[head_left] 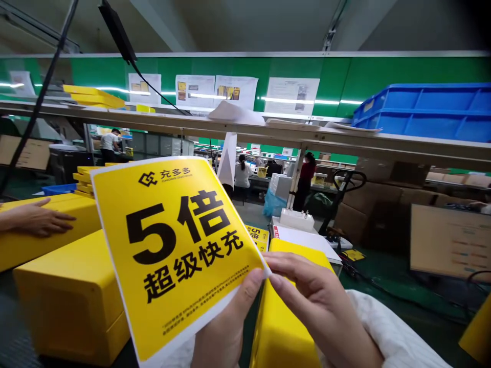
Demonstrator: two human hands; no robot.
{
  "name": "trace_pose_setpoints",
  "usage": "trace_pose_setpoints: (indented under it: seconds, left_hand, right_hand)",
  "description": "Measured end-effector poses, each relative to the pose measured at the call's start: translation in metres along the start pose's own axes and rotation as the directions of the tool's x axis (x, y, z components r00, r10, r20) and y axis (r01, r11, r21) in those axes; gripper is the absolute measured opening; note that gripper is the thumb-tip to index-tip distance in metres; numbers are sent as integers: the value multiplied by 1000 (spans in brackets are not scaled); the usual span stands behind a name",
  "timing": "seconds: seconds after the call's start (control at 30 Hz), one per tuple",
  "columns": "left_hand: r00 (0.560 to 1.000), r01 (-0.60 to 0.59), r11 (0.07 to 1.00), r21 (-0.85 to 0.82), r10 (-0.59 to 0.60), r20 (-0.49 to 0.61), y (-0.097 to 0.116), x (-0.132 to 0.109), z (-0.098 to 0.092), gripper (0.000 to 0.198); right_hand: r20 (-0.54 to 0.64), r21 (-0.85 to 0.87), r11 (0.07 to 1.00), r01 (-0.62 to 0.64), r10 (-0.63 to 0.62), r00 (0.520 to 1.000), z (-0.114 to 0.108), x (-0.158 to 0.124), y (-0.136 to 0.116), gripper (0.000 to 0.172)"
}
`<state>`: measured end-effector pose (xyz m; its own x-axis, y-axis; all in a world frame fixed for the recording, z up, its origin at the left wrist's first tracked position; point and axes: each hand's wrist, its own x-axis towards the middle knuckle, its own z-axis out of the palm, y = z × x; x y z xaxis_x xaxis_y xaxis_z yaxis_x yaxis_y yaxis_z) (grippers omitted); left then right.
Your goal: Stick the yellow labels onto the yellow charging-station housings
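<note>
A yellow sticker sheet (184,240) with a white border and large black print is held up, tilted, in front of me. My left hand (226,322) grips its lower right part, thumb on the printed face and the other fingers hidden behind. At the sheet's right corner, my right hand (318,296) has its fingertips closed in a pinch on the edge. Beneath my right hand lies a yellow box (284,322), partly covered by the hands. Another yellow box (69,291) stands left of the sheet, which overlaps its side.
A co-worker's hand (42,217) rests on a yellow box (15,240) at the far left. Overhead runs a shelf (153,120) carrying a blue crate (425,110). More yellow printed labels (258,236) lie behind the sheet. A monitor (448,245) stands at right.
</note>
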<state>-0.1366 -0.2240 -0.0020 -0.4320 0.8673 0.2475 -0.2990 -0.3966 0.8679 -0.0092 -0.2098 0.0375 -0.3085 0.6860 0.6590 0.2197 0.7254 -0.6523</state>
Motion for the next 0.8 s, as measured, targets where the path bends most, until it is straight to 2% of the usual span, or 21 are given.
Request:
trace_pose_setpoints:
  seconds: [0.1, 0.2, 0.27, 0.33, 0.4, 0.5, 0.57, 0.63, 0.67, 0.73, 0.8]
  left_hand:
    - [997, -82, 967, 239, 80, 18, -7, 1, -7, 38]
    - [968, -229, 917, 326, 250, -24, -13, 1, -9, 33]
    - [952, -273, 881, 387, 305, -22, -15, 0, -9, 30]
    - [958, -260, 860, 439, 286, 6, -17, 0, -9, 27]
    - [978, -203, 903, 378, 204, 39, -18, 2, -10, 25]
    - [994, -75, 987, 144, 63, 86, -10, 13, -16, 29]
    - [994, -25, 1000, 9, 24, 111, 1, 32, -24, 38]
    - [991, 7, 998, -61, 1, 137, 10, 62, -36, 48]
    - [987, 32, 998, -49, -24, 157, 12, 80, -44, 51]
    - [987, 72, 993, 94, -85, 139, 6, 118, -61, 50]
    - [975, 160, 965, 207, -187, 120, -16, 150, -79, 48]
  right_hand:
    - [30, 101, 993, -61, 58, 998, -4, 1, -3, 18]
    - [-10, 33, 999, 8, -8, 1000, -6, -1, -2, 15]
    - [-23, -34, 998, 54, -54, 998, -6, -1, 0, 17]
    - [-24, -77, 993, 84, -86, 996, -7, -2, 3, 19]
    - [-13, -76, 995, 69, -71, 997, -9, 0, 7, 18]
    - [32, 99, 987, -130, 127, 991, -21, 7, 16, 22]
    - [33, 308, 906, -289, 293, 956, -34, 13, 23, 26]
    - [1, 479, 803, -355, 404, 915, -51, 18, 31, 28]
    - [-33, 530, 768, -360, 443, 896, -60, 18, 36, 27]
    - [-122, 559, 748, -358, 502, 856, -80, 15, 45, 23]
    - [-254, 478, 808, -344, 502, 827, -105, 5, 52, 21]
